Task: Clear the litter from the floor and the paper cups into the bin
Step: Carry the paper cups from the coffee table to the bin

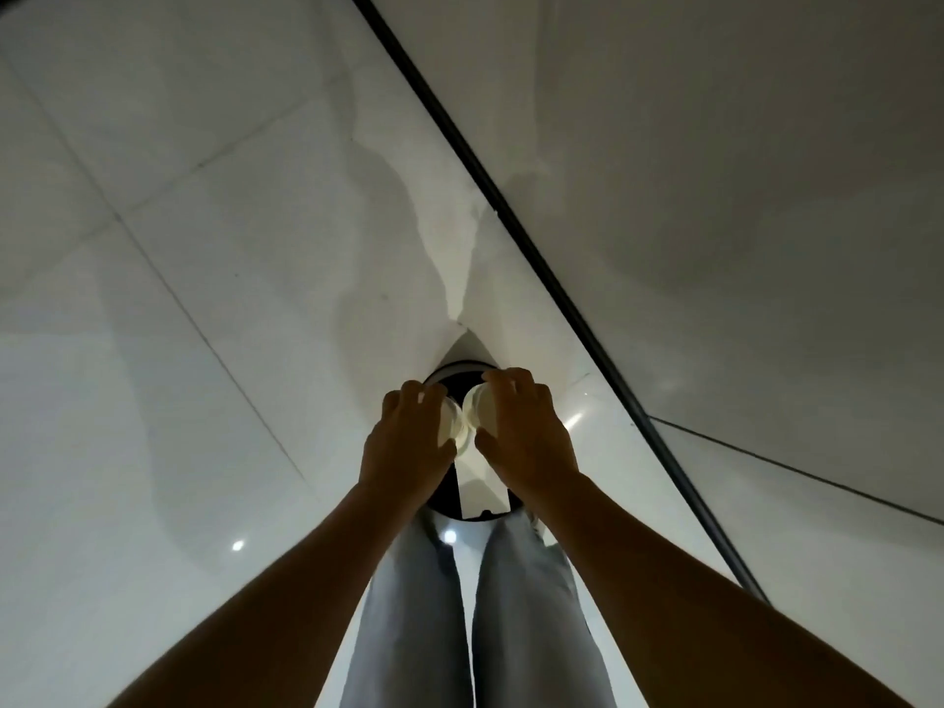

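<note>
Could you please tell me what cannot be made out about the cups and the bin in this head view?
- Bin: its contents, hidden by both hands and dark.
- Left hand's cup: mostly covered by fingers.
- Right hand's cup: likewise; whether either is empty.
- Feet: hidden by trouser legs.

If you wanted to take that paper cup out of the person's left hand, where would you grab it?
Judging by its pose, take the left cup at the rim end that faces inward, coming from the middle, between the hands. The left hand wraps its side wall from above, so only that end shows, almost touching the right cup over the bin.
</note>
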